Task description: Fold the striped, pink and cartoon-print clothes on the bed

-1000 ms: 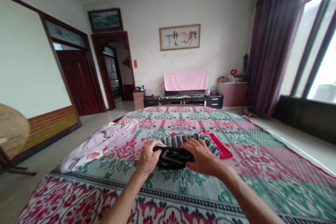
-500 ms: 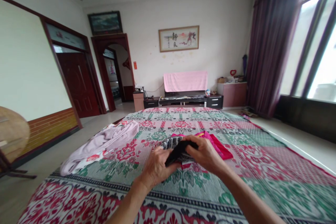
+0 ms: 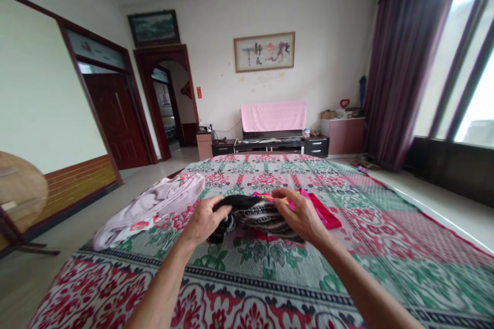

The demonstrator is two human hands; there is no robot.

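A black-and-white patterned garment (image 3: 266, 216) with a black band is held up between my hands, just above the bedspread. My left hand (image 3: 206, 220) pinches the left end of the black band between thumb and fingers. At the other end, my right hand (image 3: 299, 214) grips the patterned cloth, its thumb mostly hidden. Dark folds hang below the left fingers. Behind the right hand lies a bright pink-red piece of clothing (image 3: 326, 212), partly covered from view.
A floral bedspread (image 3: 266, 267) covers the bed. Pale lilac clothing (image 3: 154, 208) lies crumpled on its left side. Beyond the bed's far end stand a low black cabinet (image 3: 316, 146) and a screen-like object under a pink cloth (image 3: 274, 116). A round wooden tabletop (image 3: 21, 193) leans at left.
My hands have moved apart from close together. The garment, bunched before, is now spread sideways between them, showing more of its pattern. The view has shifted slightly.
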